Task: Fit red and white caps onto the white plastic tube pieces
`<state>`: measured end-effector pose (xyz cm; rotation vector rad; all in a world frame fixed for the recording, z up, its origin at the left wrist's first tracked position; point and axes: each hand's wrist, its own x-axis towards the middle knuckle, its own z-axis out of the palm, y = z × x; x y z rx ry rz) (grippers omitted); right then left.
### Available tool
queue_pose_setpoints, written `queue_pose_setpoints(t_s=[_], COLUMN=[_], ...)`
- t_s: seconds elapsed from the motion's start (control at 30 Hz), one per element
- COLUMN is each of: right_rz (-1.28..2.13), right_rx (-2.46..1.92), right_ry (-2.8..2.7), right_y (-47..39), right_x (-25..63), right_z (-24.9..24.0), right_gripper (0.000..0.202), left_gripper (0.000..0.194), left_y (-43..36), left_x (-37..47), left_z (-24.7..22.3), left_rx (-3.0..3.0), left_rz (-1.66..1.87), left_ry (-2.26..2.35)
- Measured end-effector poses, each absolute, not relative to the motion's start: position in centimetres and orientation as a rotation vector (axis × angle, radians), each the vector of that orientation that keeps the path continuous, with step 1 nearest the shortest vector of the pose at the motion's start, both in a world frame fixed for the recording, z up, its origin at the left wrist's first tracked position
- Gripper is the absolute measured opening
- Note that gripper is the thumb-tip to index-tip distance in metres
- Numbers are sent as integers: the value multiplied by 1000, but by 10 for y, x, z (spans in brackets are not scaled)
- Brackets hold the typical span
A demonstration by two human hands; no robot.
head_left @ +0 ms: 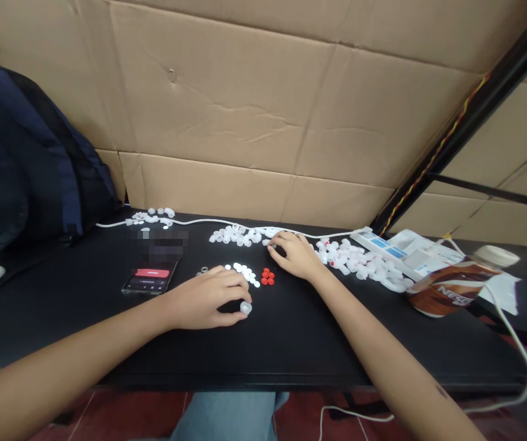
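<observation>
My left hand [212,298] pinches a small translucent cap [245,307] between thumb and fingers, low over the black table [291,343]. My right hand [294,253] reaches farther back, fingers curled down at the right end of a pile of translucent pieces [233,235]; whatever its fingertips hold is too small to make out. Between the hands lie several red caps [267,277] in a cluster, with several white discs [245,271] just left of them, partly behind my left hand. A larger heap of white and translucent pieces [359,260] spreads to the right of my right hand.
A phone [148,277] lies left of my left hand, below another small pile [153,217]. A dark backpack [29,153] stands far left. On the right are a Nescafe bottle [451,286], a white-blue power strip [387,251] and papers. A white cable [208,221] runs along the back.
</observation>
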<state>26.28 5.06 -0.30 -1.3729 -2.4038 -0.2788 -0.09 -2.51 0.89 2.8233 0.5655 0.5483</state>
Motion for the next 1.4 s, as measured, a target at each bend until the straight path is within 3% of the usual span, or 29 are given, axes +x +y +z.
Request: queue_pose_setpoints(t_s=[0.17,0.43,0.83,1.17,1.4], right_rz=[-267,-167,742,653,887], right_rx=[-1375,-1377,-732,-721,-746], right_ry=[-2321,-2316,-2155,-2234,-2156], right_y=[44,48,5,-3,-5], right_x=[271,273,226,223,221], right_z=[-3,-6,6,10,8], right_gripper=[15,19,20,16,16], left_gripper=[12,13,18,14,15], left_y=[-25,-25,-8,-8,-8], left_x=[-2,-1,-1,-2,-5], left_z=[9,9,-2,-2,-7], left_rx=[2771,2556,2301,2394,2509], left_rz=[535,672,893,977,1092], left_ry=[587,738,986,938,820])
